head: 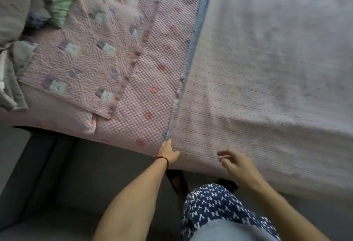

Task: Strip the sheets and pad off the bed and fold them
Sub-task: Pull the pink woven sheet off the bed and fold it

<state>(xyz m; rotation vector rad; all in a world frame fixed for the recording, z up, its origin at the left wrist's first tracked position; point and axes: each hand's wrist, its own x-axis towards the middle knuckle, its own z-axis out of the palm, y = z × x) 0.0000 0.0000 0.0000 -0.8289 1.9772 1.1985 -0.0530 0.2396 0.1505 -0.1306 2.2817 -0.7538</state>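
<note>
A pale woven sheet with a blue border covers the right part of the bed. Under it lies a pink bubble-textured pad with red flower dots. A folded pink quilted piece with pastel patches lies on the pad at the left. My left hand pinches the near corner of the sheet's blue edge at the bed's front edge. My right hand hovers over the sheet near the same edge, fingers loosely curled, holding nothing.
Crumpled grey, green and blue bedding is piled at the far left. The dark bed frame and grey floor lie below the mattress edge. My patterned blue shorts are at the bottom.
</note>
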